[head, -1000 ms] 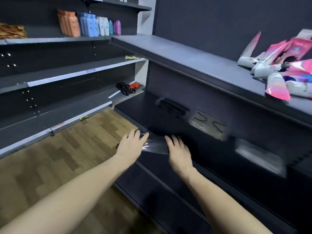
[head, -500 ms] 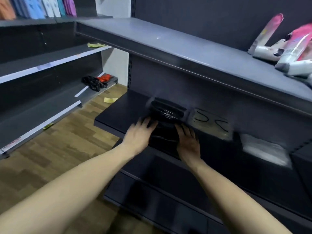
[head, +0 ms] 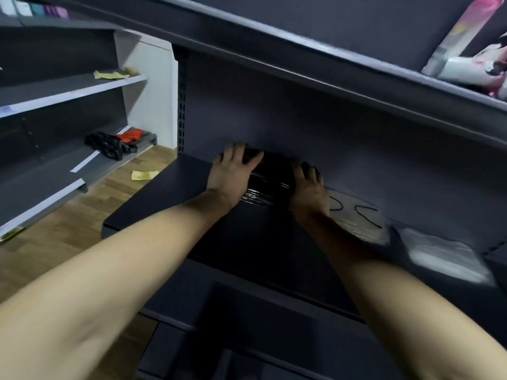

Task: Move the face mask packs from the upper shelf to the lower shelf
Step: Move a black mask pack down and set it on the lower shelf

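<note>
A black face mask pack [head: 270, 178] in clear wrap lies on the dark lower shelf [head: 164, 207], close to the back panel. My left hand [head: 233, 172] lies flat over its left end with fingers spread. My right hand [head: 308, 187] presses against its right end. The pack sits between the two hands. To the right on the same shelf lie a clear pack of white masks with black ear loops [head: 356, 218] and a white pack [head: 444, 256]. The upper shelf [head: 301, 75] runs above, grey and bare over my hands.
Pink-and-white pouches [head: 466, 56] lean at the right end of the upper shelf. Another shelving unit on the left holds a black-and-red bundle [head: 115, 142] and yellow paper scraps [head: 109, 75]. More scraps lie on the wooden floor [head: 68, 234]. A lower ledge [head: 247, 311] sits under my arms.
Both hands slid the black pack from the shelf's front edge back to the rear panel. The view has moved closer and lower, under the upper shelf.
</note>
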A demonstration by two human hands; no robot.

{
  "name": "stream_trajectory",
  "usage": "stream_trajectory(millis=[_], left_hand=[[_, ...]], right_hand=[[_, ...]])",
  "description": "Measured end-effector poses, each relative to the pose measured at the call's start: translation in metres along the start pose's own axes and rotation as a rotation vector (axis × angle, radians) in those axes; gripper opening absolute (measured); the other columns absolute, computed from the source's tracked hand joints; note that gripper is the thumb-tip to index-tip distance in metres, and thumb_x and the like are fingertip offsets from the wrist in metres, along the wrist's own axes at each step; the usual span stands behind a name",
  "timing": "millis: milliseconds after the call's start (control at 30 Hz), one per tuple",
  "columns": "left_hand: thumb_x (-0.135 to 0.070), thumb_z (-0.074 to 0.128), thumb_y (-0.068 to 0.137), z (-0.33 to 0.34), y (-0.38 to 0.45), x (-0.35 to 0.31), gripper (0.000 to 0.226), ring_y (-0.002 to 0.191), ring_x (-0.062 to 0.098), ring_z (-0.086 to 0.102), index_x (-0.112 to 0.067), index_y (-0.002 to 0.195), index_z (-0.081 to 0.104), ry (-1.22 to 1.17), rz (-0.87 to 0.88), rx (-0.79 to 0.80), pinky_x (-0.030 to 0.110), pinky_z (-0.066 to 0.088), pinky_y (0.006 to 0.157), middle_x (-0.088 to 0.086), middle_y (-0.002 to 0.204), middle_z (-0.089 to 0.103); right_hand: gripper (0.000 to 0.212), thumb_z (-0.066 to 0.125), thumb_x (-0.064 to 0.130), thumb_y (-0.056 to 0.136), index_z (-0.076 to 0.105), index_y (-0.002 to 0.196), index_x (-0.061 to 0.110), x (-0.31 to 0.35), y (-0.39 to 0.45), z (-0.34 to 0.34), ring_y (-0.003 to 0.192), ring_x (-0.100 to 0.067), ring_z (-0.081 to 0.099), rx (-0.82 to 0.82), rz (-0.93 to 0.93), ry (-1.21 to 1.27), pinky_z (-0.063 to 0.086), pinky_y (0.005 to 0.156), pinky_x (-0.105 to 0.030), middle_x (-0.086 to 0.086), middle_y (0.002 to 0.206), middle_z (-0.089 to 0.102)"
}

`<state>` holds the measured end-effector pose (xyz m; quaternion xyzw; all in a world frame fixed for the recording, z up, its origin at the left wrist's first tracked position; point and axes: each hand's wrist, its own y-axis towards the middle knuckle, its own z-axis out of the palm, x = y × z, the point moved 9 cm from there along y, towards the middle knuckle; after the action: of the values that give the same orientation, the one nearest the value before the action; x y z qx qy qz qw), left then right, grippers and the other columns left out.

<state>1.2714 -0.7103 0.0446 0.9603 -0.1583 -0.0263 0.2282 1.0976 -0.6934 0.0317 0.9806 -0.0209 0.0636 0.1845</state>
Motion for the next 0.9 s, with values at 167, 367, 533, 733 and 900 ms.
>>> stream_trajectory(millis=[167, 367, 533, 733, 900], left_hand=[[-0.019, 0.052, 0.091, 0.06, 0.017, -0.004, 0.068, 0.134, 0.032, 0.029, -0.031, 0.154, 0.027, -0.109, -0.043, 0.143, 0.046, 0.036, 0.105, 0.011, 0.147, 0.034], [-0.045, 0.043, 0.094, 0.086, 0.012, -0.001, 0.072, 0.141, 0.03, 0.023, -0.028, 0.157, 0.013, -0.216, 0.037, 0.287, 0.046, 0.028, 0.112, 0.009, 0.155, 0.026], [-0.084, 0.019, 0.081, 0.082, 0.014, 0.005, 0.096, 0.149, 0.032, 0.007, -0.032, 0.157, -0.008, -0.011, 0.117, 0.355, 0.053, 0.02, 0.117, 0.011, 0.163, 0.005], [-0.061, 0.018, 0.1, 0.082, 0.015, 0.001, 0.071, 0.149, 0.037, 0.005, -0.028, 0.157, -0.009, 0.168, 0.057, 0.303, 0.06, 0.01, 0.118, 0.017, 0.161, 0.009], [-0.05, 0.038, 0.101, 0.068, 0.0, -0.014, 0.074, 0.15, 0.037, 0.006, -0.02, 0.158, 0.001, 0.13, 0.066, 0.155, 0.061, 0.009, 0.118, 0.019, 0.16, 0.011]], right_hand=[[0.056, 0.054, 0.02, 0.091, 0.042, 0.146, 0.018, -0.014, 0.016, 0.03, 0.137, -0.034, 0.03, 0.02, -0.072, 0.028, 0.044, 0.102, -0.049, -0.011, 0.145, 0.044], [0.094, 0.038, 0.088, 0.077, 0.035, 0.148, 0.027, -0.019, 0.006, 0.058, 0.132, -0.03, 0.04, 0.061, -0.13, -0.094, 0.032, 0.111, -0.048, -0.004, 0.145, 0.043], [0.067, 0.03, 0.064, 0.094, 0.046, 0.146, 0.025, 0.003, 0.005, 0.044, 0.118, -0.035, 0.052, -0.175, -0.312, -0.212, 0.035, 0.109, -0.054, -0.011, 0.135, 0.055], [0.062, 0.02, 0.05, 0.1, 0.021, 0.157, 0.026, 0.008, 0.008, 0.068, 0.141, -0.026, 0.035, 0.074, -0.314, -0.185, 0.024, 0.118, -0.05, -0.003, 0.153, 0.039], [0.074, 0.027, 0.058, 0.1, 0.004, 0.16, 0.02, 0.009, 0.002, 0.06, 0.151, -0.033, 0.014, 0.113, -0.247, -0.251, 0.008, 0.123, -0.051, -0.014, 0.165, 0.014]])
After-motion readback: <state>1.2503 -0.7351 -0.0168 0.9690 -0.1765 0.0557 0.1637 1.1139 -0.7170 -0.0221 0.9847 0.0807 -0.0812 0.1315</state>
